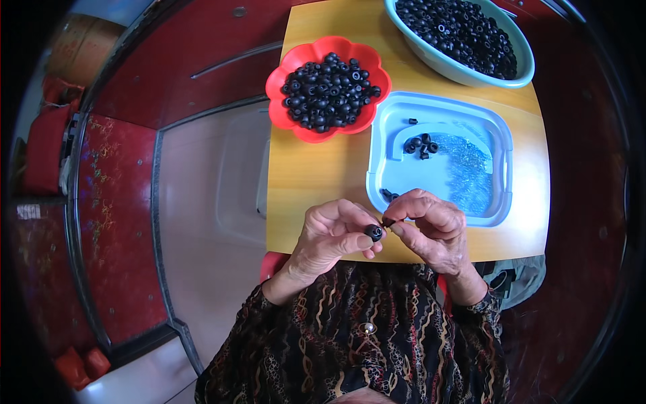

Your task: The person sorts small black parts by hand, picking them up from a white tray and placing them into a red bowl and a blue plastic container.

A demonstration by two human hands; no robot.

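Observation:
My left hand [334,236] pinches a round black part with a hole in its end [373,233] between thumb and fingers. Close beside it, my right hand [431,229] grips a small dark piece [388,221] in its fingertips. The two pieces are nearly touching, over the table's near edge. Just beyond my hands lies a light blue tray [441,101]. In it are a small cluster of black parts [422,145], more black parts [389,195] by my right fingers, and a heap of tiny shiny pieces [468,172] on the right side.
A red flower-shaped bowl [276,84] full of rounded black parts stands at the table's left. At the far right is a pale blue-green basin [464,75] heaped with black parts. Beneath is a yellow wooden table [316,175]. A pale bag [525,283] hangs below its right corner.

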